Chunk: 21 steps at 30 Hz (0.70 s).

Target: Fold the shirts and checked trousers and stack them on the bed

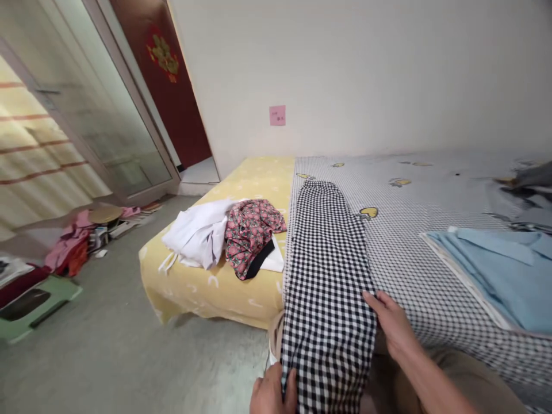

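Note:
A long black-and-white checked garment point(330, 264), folded into a narrow strip like a pair of trousers, stretches from the bed towards me. Its far end is gathered and rounded; its near end hangs past the bed's edge over my lap and leaves the frame. My left hand point(275, 392) grips the near left edge, thumb on top of the cloth. Higher up on the opposite side, my right hand point(391, 322) pinches the right edge between thumb and fingers. To the left of the garment lie a white garment point(200, 233) and a crumpled pink floral garment point(254, 233) with a black band.
The bed carries a yellow sheet point(259, 178) and a grey checked sheet point(414, 259). Folded light-blue cloth point(504, 267) lies at right, dark clothes point(530, 184) behind it. A green stool point(41, 310) and a floor pile point(75, 241) are at left.

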Available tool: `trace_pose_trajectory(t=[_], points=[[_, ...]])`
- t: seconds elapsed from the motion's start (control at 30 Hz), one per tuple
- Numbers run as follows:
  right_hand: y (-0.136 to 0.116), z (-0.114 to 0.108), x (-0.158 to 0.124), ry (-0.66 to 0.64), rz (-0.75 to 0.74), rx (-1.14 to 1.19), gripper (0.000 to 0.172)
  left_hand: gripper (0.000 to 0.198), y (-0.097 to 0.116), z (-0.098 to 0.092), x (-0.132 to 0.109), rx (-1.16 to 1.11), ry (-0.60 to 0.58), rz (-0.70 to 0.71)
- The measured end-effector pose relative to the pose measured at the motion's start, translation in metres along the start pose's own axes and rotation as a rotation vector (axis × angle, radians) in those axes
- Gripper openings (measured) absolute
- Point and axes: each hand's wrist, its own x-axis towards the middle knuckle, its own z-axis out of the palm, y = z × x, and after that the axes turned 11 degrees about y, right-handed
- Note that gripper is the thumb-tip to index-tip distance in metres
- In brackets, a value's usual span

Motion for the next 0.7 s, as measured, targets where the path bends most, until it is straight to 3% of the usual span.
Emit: trace_pose_trajectory(t=[0.13,0.27,0.47,0.57,0.7], points=[[0.005,-0.009,-0.016,-0.092,0.097,0.019,0.043,0.033,0.021,-0.027,0.001,0.057,-0.128,-0.019],[0.029,-0.022,-0.056,-0.200,0.217,-0.025,0.048,0.030,0.035,-0.044,0.002,0.066,-0.202,-0.095],[0.058,-0.037,-0.115,-0.396,0.348,-0.087,0.052,0.027,0.043,-0.048,0.001,0.062,-0.243,-0.124],[0.060,-0.037,-0.122,-0.473,0.376,-0.086,0.050,0.022,0.044,-0.049,0.003,0.049,-0.241,-0.132],[0.060,-0.038,-0.118,-0.469,0.383,-0.101,0.052,0.012,0.039,-0.047,0.002,-0.102,-0.218,-0.233]])
